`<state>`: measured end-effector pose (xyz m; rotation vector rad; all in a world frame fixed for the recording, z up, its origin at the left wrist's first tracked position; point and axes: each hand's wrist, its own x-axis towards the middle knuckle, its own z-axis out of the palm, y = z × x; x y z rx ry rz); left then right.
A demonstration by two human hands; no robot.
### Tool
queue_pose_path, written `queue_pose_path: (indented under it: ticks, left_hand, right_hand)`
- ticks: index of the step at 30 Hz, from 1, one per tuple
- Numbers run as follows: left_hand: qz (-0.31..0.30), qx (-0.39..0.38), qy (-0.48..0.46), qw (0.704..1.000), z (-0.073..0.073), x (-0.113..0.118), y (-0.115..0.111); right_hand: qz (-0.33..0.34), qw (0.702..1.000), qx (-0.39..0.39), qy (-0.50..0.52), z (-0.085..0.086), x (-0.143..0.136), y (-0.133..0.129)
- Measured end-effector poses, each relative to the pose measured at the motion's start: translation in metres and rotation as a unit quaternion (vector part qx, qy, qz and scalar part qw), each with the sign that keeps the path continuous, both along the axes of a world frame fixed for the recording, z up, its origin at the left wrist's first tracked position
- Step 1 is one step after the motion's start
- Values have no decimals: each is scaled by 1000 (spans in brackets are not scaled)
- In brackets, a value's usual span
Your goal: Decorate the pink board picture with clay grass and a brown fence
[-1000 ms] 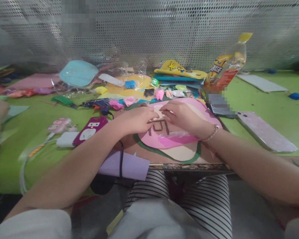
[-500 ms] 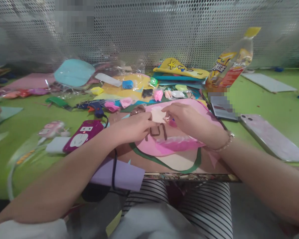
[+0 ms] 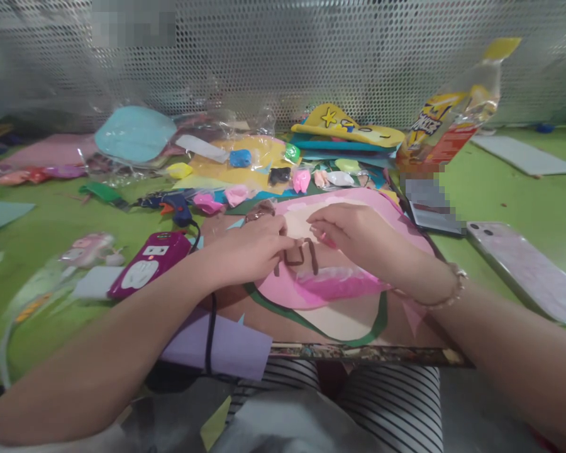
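Observation:
A pink craft piece [image 3: 283, 286] with a cream and green layer below it lies on a brown board [image 3: 231, 308] at the table's front edge. Brown strips [image 3: 314, 257] form small shapes on its middle, above a bright pink band [image 3: 339, 286]. My left hand [image 3: 259, 245] rests on the piece's left side, its fingertips pressed at the top of the brown strips; what they pinch, if anything, is too small to tell. Over the right side hovers my right hand [image 3: 346, 233], fingers curled together beside a small pink bit, hold unclear.
A purple power strip [image 3: 151, 264] and glue gun [image 3: 182, 211] lie left. Wrapped clay lumps [image 3: 240, 158] and a yellow cutout [image 3: 349, 129] are behind. A bottle [image 3: 453, 119] and two phones [image 3: 523, 267] stand or lie right. Another person's hand shows far left.
My left fingers have moved down to the brown strips. My right hand has drawn slightly right, away from the left. The view has shifted a little.

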<state>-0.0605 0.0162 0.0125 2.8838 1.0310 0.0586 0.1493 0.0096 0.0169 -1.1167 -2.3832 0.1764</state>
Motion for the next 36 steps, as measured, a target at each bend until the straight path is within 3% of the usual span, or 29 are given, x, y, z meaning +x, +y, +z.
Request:
queue_pose_path:
  ticks: [3,7,15,20,24,28,31,34,36]
  left_hand:
    - [23,45,-5,999,4,2,2]
    - [122,149,-35,981,1,1,9]
    - [227,160,55,959,-12,-1,18]
    - [237,161,34,957,-14,-1,21]
    - [206,154,-96,962,-9,-3,19]
    - [151,88,-231,957,0,2,11]
    - [152,-34,-301,941,1,10,4]
    - [135,-174,-351,910,0,17,-1]
    - [139,-217,-357,898,0,19,-3]
  right_hand:
    - [21,1000,2,10,2,1,-1]
    - [29,999,-8,26,1,2,2]
    - [-39,991,-93,92,0,-3,8]
    - [-37,982,-103,156,-3,-2,13]
    - [-22,965,-129,229,0,-1,14]
    - [16,917,-225,330,7,-2,9]
    - [19,883,-269,385,10,-4,6]
    - [0,873,-271,405,8,-4,7]
    - [2,875,-255,411,4,-3,10]
